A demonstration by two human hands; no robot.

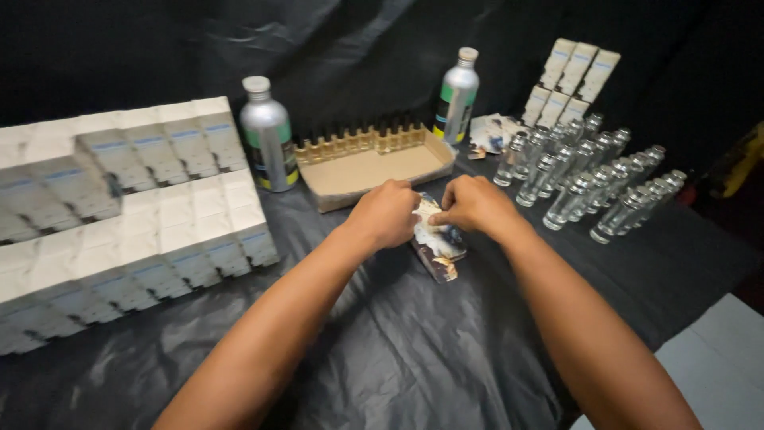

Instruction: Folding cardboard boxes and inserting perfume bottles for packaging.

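Black sheeting on table, creased. Both hands, left hand (387, 213) and right hand (475, 205), fingers curled, pinching printed packet (439, 243) at frame centre. Risk: right elbow swing topples empty glass vials (593, 179) at right; packet may tear.

Small packing station for bottled scent or oil, improvised rather than industrial. Work surface draped in crinkled black plastic sheet (414, 350), with more black sheet hung behind as a backdrop. Stacked rows of identical white cartons (127, 223) at left; a further small group of white cartons (573, 80) at far right. Cluster of empty clear glass bottles (593, 179) with no caps, at right. Shallow cardboard tray (374, 171) holding a row of small filled bottles of amber liquid (358, 142) along its back wall. Two tall metal bottles (268, 134) with green labels, standing beside the tray. No machinery or shelving in view.
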